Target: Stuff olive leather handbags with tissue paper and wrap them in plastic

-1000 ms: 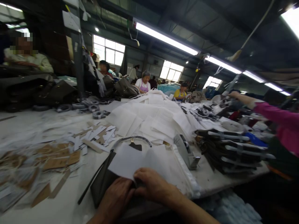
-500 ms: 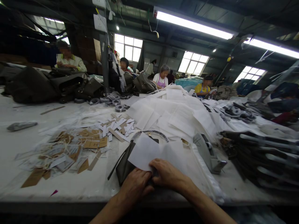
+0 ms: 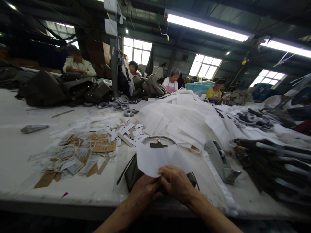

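A dark olive handbag [image 3: 131,173] lies at the table's front edge, partly covered by a white sheet [image 3: 155,158]. Its wrapped round handle [image 3: 173,139] and a dark tab with a gold-coloured fitting [image 3: 158,144] show beyond the sheet. My right hand [image 3: 175,182] pinches the near edge of the sheet, which bends up over the bag. Close beside it, my left hand [image 3: 145,188] is closed at the bag's near side; what its fingers grip is hidden. Both hands meet at the fingertips.
Left are paper tags with strings [image 3: 102,148] and loose card strips [image 3: 127,132]. Behind rises a heap of white sheets [image 3: 179,113]. A grey tape dispenser [image 3: 220,161] and stacked dark bags [image 3: 269,168] stand right. Several people work farther back.
The view has shifted slightly left. The sheet now curves more evenly across the bag, its left corner has come down, and the bag's right end shows beside my right hand.
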